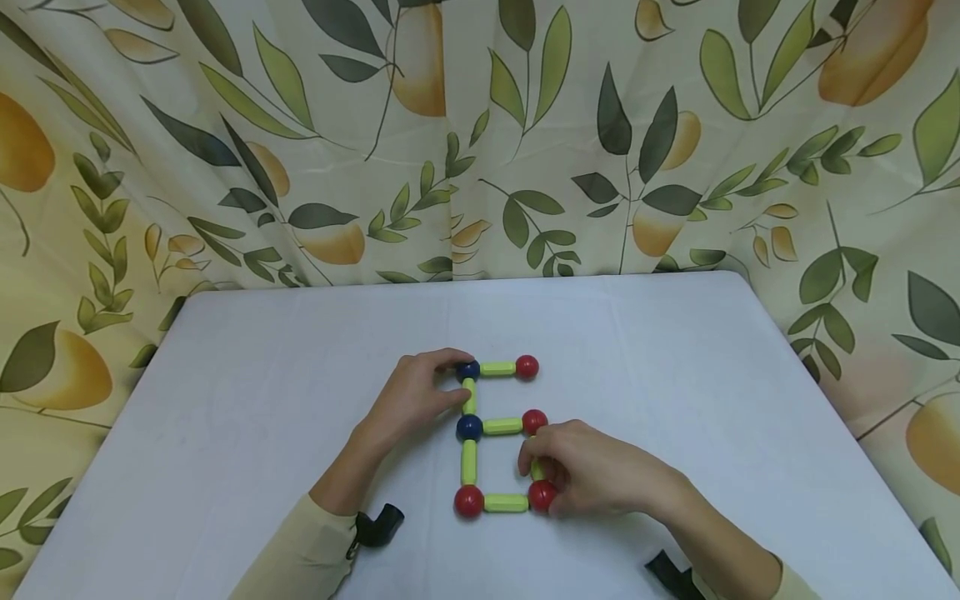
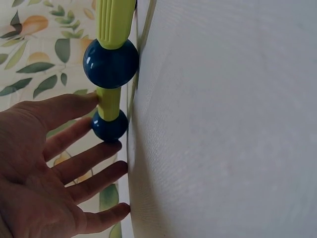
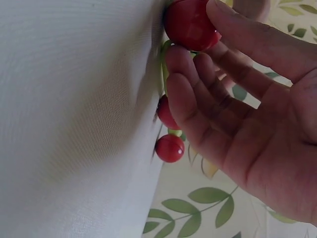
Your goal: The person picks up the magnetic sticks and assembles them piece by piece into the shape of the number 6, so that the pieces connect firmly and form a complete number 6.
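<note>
A flat figure of yellow-green rods joined by blue and red balls lies on the white table [image 1: 300, 350]. My left hand [image 1: 416, 387] is at its far left corner, fingers spread and nearly straight. The thumb touches the upper left rod [image 2: 109, 103] and a fingertip touches the far blue ball [image 2: 110, 127]. At the near right corner, my right hand [image 1: 600, 467] pinches a red ball [image 3: 190, 22] between thumb and curled fingers. Its fingers partly hide the right upright rod [image 1: 536, 469], which runs to the middle red ball [image 1: 534, 422].
The near left red ball [image 1: 469, 502] joins the bottom rod [image 1: 506, 503]. A top rod [image 1: 497, 368] ends in a red ball [image 1: 527, 367]. Behind the table hangs a leaf-and-fruit patterned curtain [image 1: 480, 200]. Black straps [image 1: 380, 525] show at the sleeves.
</note>
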`<state>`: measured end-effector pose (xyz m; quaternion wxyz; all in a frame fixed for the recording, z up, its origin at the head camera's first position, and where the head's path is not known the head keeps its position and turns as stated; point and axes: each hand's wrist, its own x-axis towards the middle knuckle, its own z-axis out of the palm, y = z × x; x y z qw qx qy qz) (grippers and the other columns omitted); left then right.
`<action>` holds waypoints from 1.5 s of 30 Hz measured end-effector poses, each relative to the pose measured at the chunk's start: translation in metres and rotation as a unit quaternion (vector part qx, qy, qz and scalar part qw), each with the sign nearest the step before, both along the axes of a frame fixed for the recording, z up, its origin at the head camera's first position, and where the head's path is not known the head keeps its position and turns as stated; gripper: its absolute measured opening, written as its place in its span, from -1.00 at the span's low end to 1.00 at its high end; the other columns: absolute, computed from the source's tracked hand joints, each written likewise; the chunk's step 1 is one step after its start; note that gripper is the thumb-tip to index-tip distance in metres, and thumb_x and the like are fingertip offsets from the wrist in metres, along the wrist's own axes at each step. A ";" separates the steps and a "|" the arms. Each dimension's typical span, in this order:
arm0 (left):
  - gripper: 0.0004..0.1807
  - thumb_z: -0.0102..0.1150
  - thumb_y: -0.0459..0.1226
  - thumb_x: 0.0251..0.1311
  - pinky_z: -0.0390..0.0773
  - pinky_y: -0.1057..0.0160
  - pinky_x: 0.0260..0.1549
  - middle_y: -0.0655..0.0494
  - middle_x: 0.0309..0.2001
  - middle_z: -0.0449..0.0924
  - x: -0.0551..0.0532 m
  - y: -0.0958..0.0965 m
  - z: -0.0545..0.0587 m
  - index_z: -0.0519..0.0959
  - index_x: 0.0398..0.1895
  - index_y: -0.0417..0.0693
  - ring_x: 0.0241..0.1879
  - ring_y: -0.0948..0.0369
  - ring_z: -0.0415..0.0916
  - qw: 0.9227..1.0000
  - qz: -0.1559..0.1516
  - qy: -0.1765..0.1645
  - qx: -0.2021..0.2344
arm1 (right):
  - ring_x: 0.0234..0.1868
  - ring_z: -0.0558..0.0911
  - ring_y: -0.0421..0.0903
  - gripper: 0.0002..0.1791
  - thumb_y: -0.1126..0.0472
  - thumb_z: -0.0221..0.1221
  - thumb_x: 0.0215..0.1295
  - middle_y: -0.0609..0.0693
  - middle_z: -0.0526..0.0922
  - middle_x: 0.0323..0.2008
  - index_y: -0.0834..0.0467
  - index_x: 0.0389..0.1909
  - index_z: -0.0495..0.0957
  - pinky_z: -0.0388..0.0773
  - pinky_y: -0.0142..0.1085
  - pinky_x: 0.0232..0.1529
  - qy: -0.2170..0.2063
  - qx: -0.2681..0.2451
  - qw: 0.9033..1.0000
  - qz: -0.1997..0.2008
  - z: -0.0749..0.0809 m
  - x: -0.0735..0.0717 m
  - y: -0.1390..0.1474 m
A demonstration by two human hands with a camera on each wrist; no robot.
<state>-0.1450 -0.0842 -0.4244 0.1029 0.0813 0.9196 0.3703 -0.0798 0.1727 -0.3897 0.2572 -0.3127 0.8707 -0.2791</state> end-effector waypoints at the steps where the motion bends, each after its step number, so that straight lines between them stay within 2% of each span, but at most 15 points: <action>1: -0.53 0.50 -0.20 0.20 0.49 -0.03 0.37 0.17 0.22 0.69 0.000 0.000 0.000 0.68 0.20 0.19 0.35 0.09 0.52 1.000 0.000 0.001 -0.001 | -0.34 0.53 -0.24 -0.57 0.23 0.58 -0.02 -0.21 0.56 -0.39 -0.03 -0.10 0.70 0.52 -0.40 -0.31 -0.001 0.003 1.000 -0.003 0.000 0.000 0.000; 5: -0.53 0.50 -0.20 0.20 0.50 -0.03 0.36 0.16 0.21 0.69 -0.001 0.001 -0.001 0.68 0.20 0.19 0.34 0.09 0.53 1.000 -0.002 0.005 -0.004 | -0.34 0.52 -0.21 -0.53 0.19 0.59 -0.01 -0.17 0.56 -0.40 -0.04 -0.03 0.69 0.49 -0.38 -0.32 -0.011 0.012 1.000 -0.010 0.001 0.000 0.001; 11: -0.53 0.50 -0.20 0.20 0.50 -0.04 0.36 0.15 0.22 0.69 -0.001 0.001 -0.001 0.68 0.20 0.19 0.35 0.08 0.53 1.000 0.000 0.005 -0.006 | -0.33 0.57 -0.19 -0.53 0.21 0.57 0.03 -0.19 0.60 -0.34 -0.01 0.01 0.70 0.58 -0.40 -0.33 -0.029 -0.003 1.000 -0.008 0.003 -0.004 0.004; 18: -0.53 0.49 -0.20 0.20 0.50 -0.04 0.36 0.15 0.23 0.68 0.000 0.001 -0.001 0.68 0.21 0.18 0.35 0.08 0.52 1.000 0.000 0.003 -0.003 | -0.28 0.58 -0.22 -0.64 0.38 0.39 0.18 -0.20 0.67 -0.29 0.03 -0.01 0.70 0.62 -0.40 -0.23 -0.006 -0.012 1.000 -0.005 0.001 -0.008 0.011; 25: -0.53 0.50 -0.19 0.20 0.51 -0.04 0.35 0.15 0.23 0.68 0.000 0.001 -0.001 0.68 0.20 0.20 0.36 0.08 0.52 1.000 0.003 0.005 -0.008 | -0.37 0.53 -0.28 -0.67 0.37 0.38 0.24 -0.24 0.62 -0.42 -0.03 -0.03 0.72 0.56 -0.41 -0.31 0.011 -0.015 1.000 -0.005 -0.005 -0.013 0.013; 37: -0.53 0.50 -0.18 0.20 0.50 -0.05 0.35 0.17 0.22 0.69 0.000 0.002 -0.002 0.68 0.20 0.21 0.34 0.09 0.52 1.000 0.003 0.005 -0.010 | -0.42 0.51 -0.29 -0.65 0.46 0.34 0.22 -0.20 0.63 -0.45 -0.01 -0.07 0.74 0.53 -0.42 -0.37 0.015 -0.024 0.999 -0.026 -0.011 -0.014 0.011; 45: -0.54 0.49 -0.18 0.21 0.50 -0.04 0.36 0.17 0.23 0.68 0.001 0.001 -0.001 0.68 0.20 0.22 0.35 0.09 0.52 1.000 0.003 0.006 -0.011 | -0.43 0.53 -0.28 -0.71 0.40 0.37 0.24 -0.19 0.63 -0.46 0.01 -0.08 0.74 0.56 -0.42 -0.36 0.014 -0.028 0.999 -0.031 -0.011 -0.016 0.011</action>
